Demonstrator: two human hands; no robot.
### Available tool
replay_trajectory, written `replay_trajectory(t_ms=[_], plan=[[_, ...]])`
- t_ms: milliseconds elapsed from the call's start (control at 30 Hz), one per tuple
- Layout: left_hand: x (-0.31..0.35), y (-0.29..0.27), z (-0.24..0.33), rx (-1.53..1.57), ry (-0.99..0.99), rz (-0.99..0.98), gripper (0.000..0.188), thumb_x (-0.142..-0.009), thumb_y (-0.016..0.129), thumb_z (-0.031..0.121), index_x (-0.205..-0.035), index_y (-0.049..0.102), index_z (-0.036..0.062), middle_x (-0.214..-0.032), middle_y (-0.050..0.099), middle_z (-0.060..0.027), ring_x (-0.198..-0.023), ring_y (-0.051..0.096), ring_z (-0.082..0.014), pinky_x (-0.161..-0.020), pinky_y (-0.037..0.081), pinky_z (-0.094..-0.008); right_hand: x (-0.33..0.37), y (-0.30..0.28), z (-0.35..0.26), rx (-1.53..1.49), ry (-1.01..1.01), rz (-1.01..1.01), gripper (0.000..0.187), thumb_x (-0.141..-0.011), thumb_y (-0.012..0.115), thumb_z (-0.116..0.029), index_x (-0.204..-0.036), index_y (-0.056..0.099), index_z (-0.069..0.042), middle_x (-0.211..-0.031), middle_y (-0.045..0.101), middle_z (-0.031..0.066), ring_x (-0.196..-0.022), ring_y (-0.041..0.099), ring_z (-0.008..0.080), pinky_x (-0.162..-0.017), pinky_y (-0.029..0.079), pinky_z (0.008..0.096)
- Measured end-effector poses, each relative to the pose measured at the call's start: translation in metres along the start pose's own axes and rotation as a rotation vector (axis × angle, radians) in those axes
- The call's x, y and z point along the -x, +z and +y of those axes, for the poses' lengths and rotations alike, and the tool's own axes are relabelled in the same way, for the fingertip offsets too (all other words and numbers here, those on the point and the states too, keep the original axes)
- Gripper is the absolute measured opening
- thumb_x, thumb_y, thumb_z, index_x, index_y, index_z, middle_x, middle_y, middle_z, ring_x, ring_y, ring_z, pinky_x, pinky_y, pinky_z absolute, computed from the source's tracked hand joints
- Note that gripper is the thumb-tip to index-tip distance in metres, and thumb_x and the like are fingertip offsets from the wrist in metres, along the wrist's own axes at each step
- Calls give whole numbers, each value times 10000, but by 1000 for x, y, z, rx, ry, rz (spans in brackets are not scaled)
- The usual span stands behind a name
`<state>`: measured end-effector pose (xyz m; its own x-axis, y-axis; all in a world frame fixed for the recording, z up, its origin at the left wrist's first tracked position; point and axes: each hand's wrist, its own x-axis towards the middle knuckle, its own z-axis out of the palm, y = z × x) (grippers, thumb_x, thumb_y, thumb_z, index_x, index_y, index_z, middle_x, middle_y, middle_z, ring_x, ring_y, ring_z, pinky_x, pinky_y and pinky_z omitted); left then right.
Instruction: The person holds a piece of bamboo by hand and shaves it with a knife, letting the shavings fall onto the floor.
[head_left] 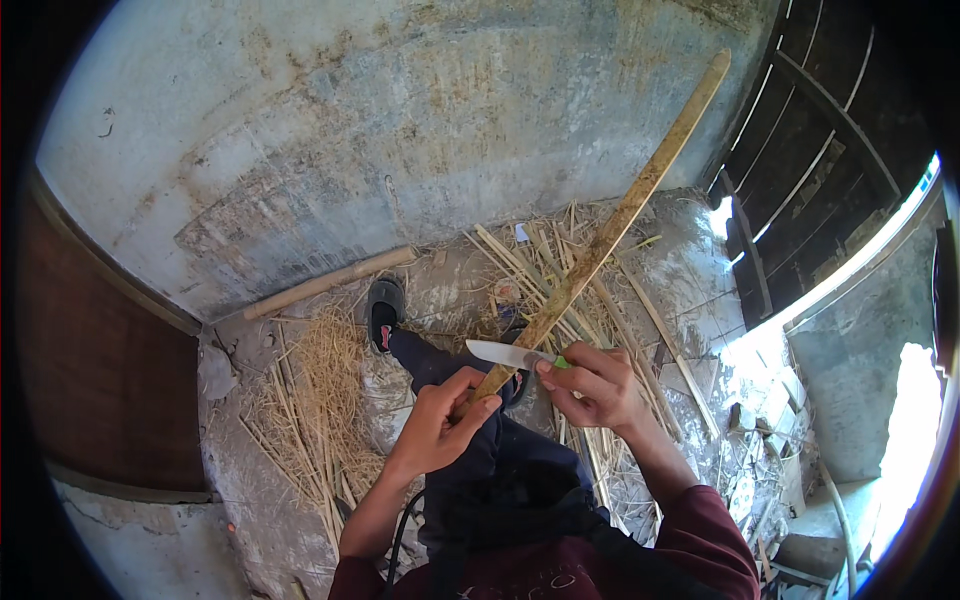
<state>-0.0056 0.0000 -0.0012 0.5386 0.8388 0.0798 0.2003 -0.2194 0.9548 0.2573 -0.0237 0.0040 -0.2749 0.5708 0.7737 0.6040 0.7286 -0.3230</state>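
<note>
A long flat strip of split bamboo slants from my lap up toward the far right. My left hand is closed around its near end, thumb on top. In my right hand is a knife with a pale blade and a green handle, mostly covered by my fingers. The blade lies across the strip just beyond my left hand, its tip pointing left. Whether the edge bites into the bamboo I cannot tell.
Pale shavings heap on the floor at left. Several bamboo strips lie ahead and to the right. A bamboo pole rests along the stained wall. Rubble lies at right below a dark slatted door.
</note>
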Motion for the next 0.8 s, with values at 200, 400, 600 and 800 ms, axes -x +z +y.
replay_trajectory(t_ms=[200,400,600,800], plan=[[10,-3,-9,-32,10,-16,123,-1040,717,130,-1109,660,45,-574,344,19,-530,280,-50,-513,200,-305,-6,-14,20,13,28,169,221,-814,781,56,-1003,741,-52,-732,599,54,-519,571,159,-423,410,329],[20,-9,-19,-62,10,0,122,-1029,730,127,-1095,663,49,-575,325,25,-526,260,-58,-517,191,-309,-2,-34,56,88,83,274,138,-858,762,44,-965,726,-36,-707,593,59,-520,557,147,-484,446,331],[34,-17,-34,-69,-58,15,108,-1032,727,128,-1081,672,49,-582,315,33,-528,255,-61,-520,188,-313,0,-60,96,149,296,372,78,-927,747,18,-907,684,-22,-684,584,71,-533,491,103,-540,483,353],[32,-14,-38,-112,-66,13,121,-1040,719,149,-1074,666,46,-581,307,37,-525,254,-70,-519,193,-325,3,-39,76,84,147,244,74,-901,745,29,-939,717,-28,-685,578,72,-536,568,173,-513,469,354]])
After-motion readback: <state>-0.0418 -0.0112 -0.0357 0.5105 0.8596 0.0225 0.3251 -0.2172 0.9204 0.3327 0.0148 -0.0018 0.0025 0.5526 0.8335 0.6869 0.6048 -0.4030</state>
